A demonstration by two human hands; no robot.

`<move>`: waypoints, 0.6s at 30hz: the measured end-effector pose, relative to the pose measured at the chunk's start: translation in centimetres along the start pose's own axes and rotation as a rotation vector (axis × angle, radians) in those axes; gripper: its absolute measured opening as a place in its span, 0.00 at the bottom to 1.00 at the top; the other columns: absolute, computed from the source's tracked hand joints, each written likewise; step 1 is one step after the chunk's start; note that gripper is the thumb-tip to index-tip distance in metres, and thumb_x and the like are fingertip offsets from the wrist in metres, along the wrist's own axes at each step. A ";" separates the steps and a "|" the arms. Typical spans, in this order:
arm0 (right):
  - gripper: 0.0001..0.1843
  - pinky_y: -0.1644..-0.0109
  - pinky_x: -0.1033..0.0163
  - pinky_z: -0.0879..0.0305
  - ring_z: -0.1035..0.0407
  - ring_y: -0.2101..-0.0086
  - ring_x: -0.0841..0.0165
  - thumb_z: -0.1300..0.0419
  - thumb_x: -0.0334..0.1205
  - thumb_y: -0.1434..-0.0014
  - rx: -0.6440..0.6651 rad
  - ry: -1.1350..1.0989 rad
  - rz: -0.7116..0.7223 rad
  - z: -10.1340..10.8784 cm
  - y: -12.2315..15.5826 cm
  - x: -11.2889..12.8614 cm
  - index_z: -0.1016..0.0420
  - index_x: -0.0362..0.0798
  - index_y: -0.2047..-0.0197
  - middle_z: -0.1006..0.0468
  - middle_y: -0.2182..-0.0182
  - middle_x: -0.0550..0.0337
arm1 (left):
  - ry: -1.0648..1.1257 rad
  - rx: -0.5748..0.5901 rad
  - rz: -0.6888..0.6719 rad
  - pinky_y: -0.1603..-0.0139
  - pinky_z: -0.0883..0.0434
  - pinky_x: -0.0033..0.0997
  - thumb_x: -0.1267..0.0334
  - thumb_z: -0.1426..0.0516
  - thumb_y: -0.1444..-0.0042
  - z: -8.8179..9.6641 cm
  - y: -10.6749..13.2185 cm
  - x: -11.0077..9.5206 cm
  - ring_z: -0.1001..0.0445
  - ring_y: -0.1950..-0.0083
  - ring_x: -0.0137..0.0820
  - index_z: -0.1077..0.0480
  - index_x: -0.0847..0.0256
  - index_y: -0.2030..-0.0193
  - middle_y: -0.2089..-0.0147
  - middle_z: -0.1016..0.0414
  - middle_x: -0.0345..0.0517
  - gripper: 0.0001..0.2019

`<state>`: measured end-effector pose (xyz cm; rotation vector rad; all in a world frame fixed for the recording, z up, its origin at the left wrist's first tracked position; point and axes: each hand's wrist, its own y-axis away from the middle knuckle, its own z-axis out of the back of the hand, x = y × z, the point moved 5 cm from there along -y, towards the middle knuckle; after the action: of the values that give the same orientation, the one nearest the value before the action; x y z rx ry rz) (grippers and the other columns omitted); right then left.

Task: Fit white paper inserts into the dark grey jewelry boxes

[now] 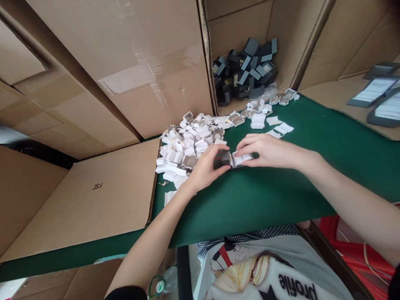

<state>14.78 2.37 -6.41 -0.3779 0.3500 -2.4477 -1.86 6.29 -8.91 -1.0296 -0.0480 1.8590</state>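
Note:
A small open dark box lies on the green table between my hands. My left hand curls around its left half, fingers closed on it. My right hand rests on its right half, fingers pressing a white insert into it. A heap of small white inserts lies just left of and behind my left hand.
A large cardboard carton at the back holds a pile of dark boxes. More white inserts trail toward it. Big cardboard flaps fill the left. Flat dark trays lie on cardboard at the far right.

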 end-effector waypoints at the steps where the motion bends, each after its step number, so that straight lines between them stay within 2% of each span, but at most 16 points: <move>1: 0.12 0.59 0.57 0.33 0.30 0.59 0.61 0.41 0.40 0.42 0.004 -0.006 0.008 -0.1 -0.1 0.2 0.20 0.50 0.57 0.22 0.58 0.54 | 0.013 0.000 0.000 0.45 0.27 0.36 0.68 0.41 0.45 -0.1 0.0 0.0 0.32 0.46 0.31 0.38 0.56 0.47 0.46 0.34 0.47 0.19; 6: 0.12 0.55 0.56 0.33 0.30 0.57 0.61 0.40 0.44 0.41 0.022 -0.059 0.049 -0.5 -0.5 0.7 0.21 0.49 0.58 0.22 0.57 0.54 | 0.045 -0.011 -0.002 0.50 0.24 0.36 0.67 0.39 0.46 -0.2 0.0 0.2 0.32 0.47 0.32 0.37 0.56 0.48 0.48 0.34 0.48 0.20; 12: 0.12 0.56 0.56 0.32 0.29 0.58 0.61 0.38 0.43 0.43 0.028 -0.061 0.028 -0.5 -0.3 0.5 0.20 0.49 0.58 0.22 0.57 0.54 | 0.043 -0.018 -0.013 0.50 0.24 0.35 0.66 0.39 0.47 -0.2 0.1 0.4 0.32 0.48 0.31 0.37 0.55 0.48 0.47 0.33 0.47 0.20; 18: 0.13 0.56 0.60 0.31 0.28 0.57 0.64 0.43 0.44 0.39 0.054 -0.126 0.072 -0.2 -0.1 0.5 0.20 0.53 0.55 0.22 0.53 0.57 | 0.045 -0.012 -0.006 0.50 0.24 0.37 0.66 0.40 0.46 -0.1 0.2 0.3 0.31 0.47 0.32 0.37 0.55 0.47 0.47 0.33 0.48 0.20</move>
<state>14.28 2.17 -6.49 -0.4853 0.2397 -2.3444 -2.01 6.39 -9.21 -1.0776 -0.0354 1.8316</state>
